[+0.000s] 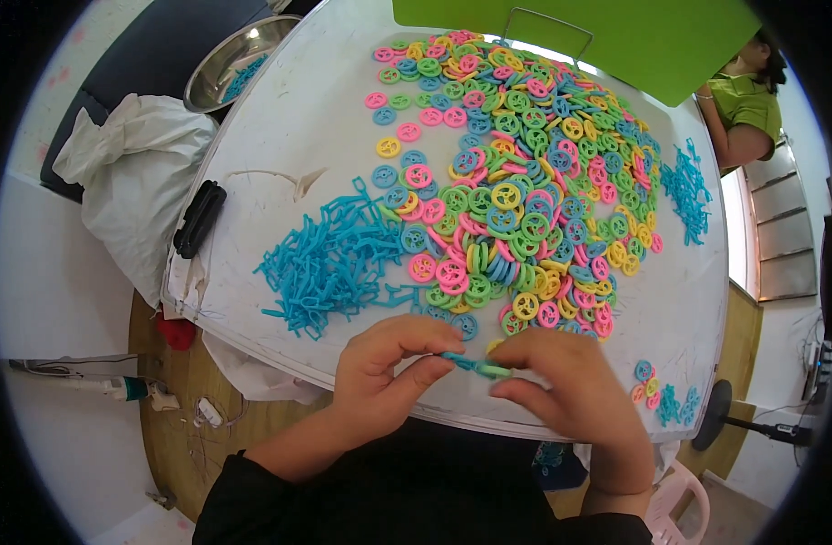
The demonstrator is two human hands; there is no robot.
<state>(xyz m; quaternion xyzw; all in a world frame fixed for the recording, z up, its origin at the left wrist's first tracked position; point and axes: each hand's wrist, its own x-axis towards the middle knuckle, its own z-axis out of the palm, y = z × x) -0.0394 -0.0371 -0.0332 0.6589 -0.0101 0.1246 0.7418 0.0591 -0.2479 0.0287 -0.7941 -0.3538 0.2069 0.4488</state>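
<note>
At the near edge of the table my left hand (379,368) pinches a small blue plastic stick piece (458,361) between thumb and fingers. My right hand (561,381) grips a light green plastic wheel (494,371), seen nearly edge-on, which meets the end of the blue piece. Whether the two are joined cannot be made out. Just beyond my left hand lies a pile of blue stick pieces (329,263). Past both hands spreads a large heap of spoked wheels (516,218) in pink, green, yellow and blue.
A green board (597,45) with a wire stand closes off the table's far side. A black case (199,219) lies by the left edge, near a metal bowl (243,64). More blue pieces (686,193) lie at right. Another person (745,113) sits at the far right.
</note>
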